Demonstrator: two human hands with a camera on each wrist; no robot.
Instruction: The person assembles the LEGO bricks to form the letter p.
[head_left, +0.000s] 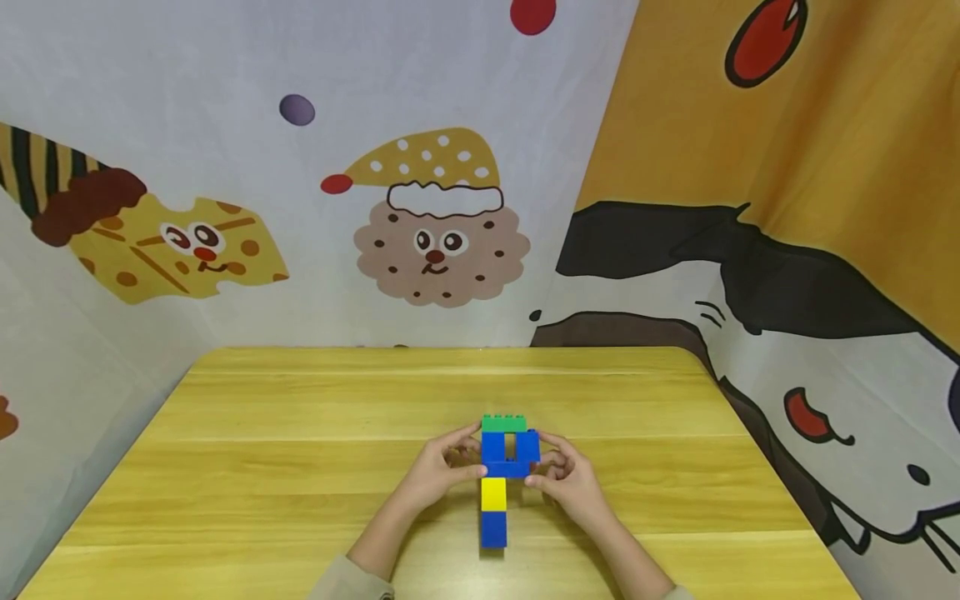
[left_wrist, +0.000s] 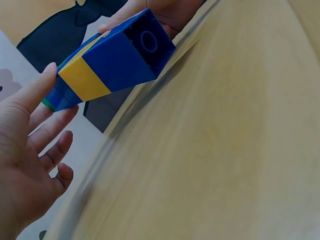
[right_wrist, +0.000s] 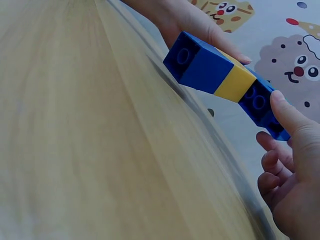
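A joined build of toy building bricks is gripped between my two hands over the table, its hollow undersides showing in both wrist views. In the head view a green brick (head_left: 504,424) tops it, above two blue bricks side by side with a gap between them. Below them a wider blue brick (head_left: 508,469) spans across, then a yellow brick (head_left: 493,494) and a blue brick (head_left: 493,529) follow toward me. My left hand (head_left: 441,472) pinches the left side with thumb and forefinger. On the opposite side, my right hand (head_left: 572,485) pinches the blue part, its other fingers curled.
The wooden table (head_left: 300,417) stretches out around the hands, its far edge close to a hanging cloth (head_left: 315,250) printed with cartoon figures. Another cloth with a large cartoon animal (head_left: 810,333) hangs along the right side.
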